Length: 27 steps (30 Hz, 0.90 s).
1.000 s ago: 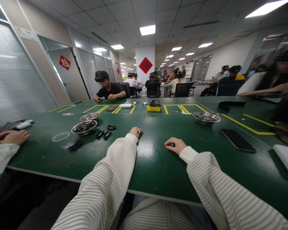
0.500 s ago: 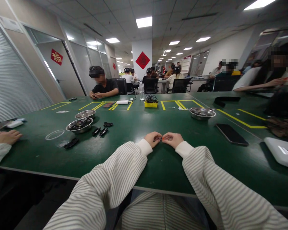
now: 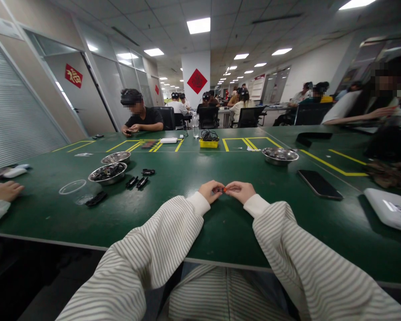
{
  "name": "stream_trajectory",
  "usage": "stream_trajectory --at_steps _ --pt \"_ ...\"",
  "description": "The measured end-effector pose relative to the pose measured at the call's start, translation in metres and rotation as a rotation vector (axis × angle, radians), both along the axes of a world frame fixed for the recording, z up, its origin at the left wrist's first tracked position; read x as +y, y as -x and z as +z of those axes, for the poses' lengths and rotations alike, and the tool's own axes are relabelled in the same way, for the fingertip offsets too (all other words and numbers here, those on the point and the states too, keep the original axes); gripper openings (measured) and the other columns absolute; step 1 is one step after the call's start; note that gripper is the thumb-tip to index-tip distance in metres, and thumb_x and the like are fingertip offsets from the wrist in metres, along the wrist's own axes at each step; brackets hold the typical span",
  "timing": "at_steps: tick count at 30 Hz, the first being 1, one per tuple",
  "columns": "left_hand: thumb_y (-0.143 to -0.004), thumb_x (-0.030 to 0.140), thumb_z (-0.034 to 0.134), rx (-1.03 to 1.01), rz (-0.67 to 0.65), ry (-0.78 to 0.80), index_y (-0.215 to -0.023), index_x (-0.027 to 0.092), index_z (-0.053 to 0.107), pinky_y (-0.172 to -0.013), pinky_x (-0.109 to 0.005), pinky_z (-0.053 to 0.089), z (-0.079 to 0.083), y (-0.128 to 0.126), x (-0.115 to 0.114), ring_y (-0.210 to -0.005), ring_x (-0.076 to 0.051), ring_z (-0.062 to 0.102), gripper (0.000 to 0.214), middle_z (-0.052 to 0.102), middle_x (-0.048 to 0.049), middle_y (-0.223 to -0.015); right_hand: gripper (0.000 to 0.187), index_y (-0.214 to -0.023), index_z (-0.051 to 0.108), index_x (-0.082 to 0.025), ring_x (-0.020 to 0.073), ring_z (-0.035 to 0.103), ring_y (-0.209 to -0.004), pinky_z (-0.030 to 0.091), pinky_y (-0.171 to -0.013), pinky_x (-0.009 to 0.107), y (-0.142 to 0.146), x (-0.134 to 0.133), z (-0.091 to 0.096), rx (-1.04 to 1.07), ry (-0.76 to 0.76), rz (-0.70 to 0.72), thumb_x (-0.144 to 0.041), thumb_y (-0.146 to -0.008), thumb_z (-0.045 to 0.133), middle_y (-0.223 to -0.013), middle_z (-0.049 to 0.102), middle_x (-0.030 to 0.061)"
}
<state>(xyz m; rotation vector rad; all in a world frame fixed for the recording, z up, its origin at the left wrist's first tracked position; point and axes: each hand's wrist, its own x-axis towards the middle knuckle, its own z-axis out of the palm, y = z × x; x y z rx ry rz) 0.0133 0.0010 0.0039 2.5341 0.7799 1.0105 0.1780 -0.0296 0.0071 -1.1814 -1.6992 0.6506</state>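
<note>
Both hands meet over the green table [image 3: 187, 232], fingertips close together. My left hand [image 3: 209, 191] is closed, pinching a small dark part whose shape I cannot make out. A small orange piece [image 3: 224, 190] shows between the two sets of fingertips. My right hand [image 3: 242, 191] is closed on that orange piece, thumb and forefinger pressed together. Left of my hands lie several black plastic parts [image 3: 142, 183]. A steel bowl [image 3: 107, 174] filled with black parts stands beyond them.
A second steel bowl [image 3: 116, 157] stands behind the first, a clear plastic cup [image 3: 82, 192] beside them. Right of my hands are another steel bowl [image 3: 280, 156], a phone [image 3: 320, 184] and a white case [image 3: 389, 209]. A co-worker's hand [image 3: 5, 191] rests at the left edge.
My hands stay together at nearly the same spot. The orange piece between the fingertips shows more plainly now. The whole view has shifted slightly.
</note>
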Motion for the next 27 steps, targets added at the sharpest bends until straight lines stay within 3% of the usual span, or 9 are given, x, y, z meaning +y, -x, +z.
stream_trajectory --at_steps 11,15,17,19,24,27 --pt "-0.068 0.019 0.049 0.044 -0.005 -0.067 -0.085 0.017 0.056 -0.06 -0.018 0.041 0.001 0.001 -0.004 -0.059 -0.006 0.047 0.019 0.052 0.0006 -0.07 0.018 -0.064 0.063 -0.017 0.0124 0.058 -0.055 0.047 -0.055 0.021 -0.001 -0.004 0.008 -0.214 -0.07 -0.068 -0.032 -0.057 0.057 -0.062 0.064 0.0014" --pt "-0.07 0.021 0.047 0.104 0.036 -0.104 -0.084 0.02 0.057 -0.062 -0.018 0.04 -0.003 0.002 0.008 -0.061 -0.006 0.048 0.017 0.053 0.0005 -0.073 0.019 -0.061 0.062 -0.016 0.0104 0.054 -0.049 0.044 -0.05 0.02 -0.002 -0.003 0.005 -0.321 -0.035 -0.116 -0.035 -0.057 0.057 -0.054 0.061 0.0006" --pt "-0.069 0.021 0.047 0.139 0.163 -0.111 -0.083 0.021 0.058 -0.063 -0.018 0.04 -0.002 0.011 0.024 -0.062 -0.007 0.049 0.017 0.053 0.0007 -0.074 0.02 -0.062 0.062 -0.016 0.01 0.054 -0.048 0.043 -0.049 0.019 -0.003 -0.002 0.004 -0.357 -0.007 -0.1 -0.035 -0.059 0.056 -0.053 0.061 0.0006" --pt "-0.069 0.022 0.047 0.158 0.375 -0.098 -0.082 0.022 0.058 -0.063 -0.019 0.039 0.0 0.031 0.047 -0.064 -0.008 0.049 0.017 0.054 0.0004 -0.074 0.02 -0.064 0.062 -0.016 0.0099 0.054 -0.049 0.043 -0.05 0.019 -0.004 -0.002 0.003 -0.375 0.012 -0.085 -0.034 -0.06 0.054 -0.054 0.061 0.0006" --pt "-0.069 0.026 0.046 0.167 0.955 0.067 -0.085 0.024 0.058 -0.064 -0.021 0.039 0.006 0.107 0.1 -0.074 -0.013 0.05 0.02 0.054 -0.0011 -0.08 0.018 -0.065 0.062 -0.016 0.0099 0.055 -0.051 0.043 -0.053 0.019 -0.003 -0.004 0.006 -0.403 0.034 -0.057 -0.031 -0.062 0.052 -0.055 0.062 0.0009" --pt "-0.069 0.028 0.045 0.234 1.076 0.117 -0.089 0.027 0.056 -0.065 -0.022 0.038 0.005 0.133 0.116 -0.079 -0.014 0.049 0.023 0.054 -0.0014 -0.085 0.019 -0.065 0.062 -0.016 0.0099 0.055 -0.051 0.044 -0.052 0.019 -0.002 -0.004 0.006 -0.408 0.057 -0.038 -0.031 -0.063 0.051 -0.055 0.062 0.0011"
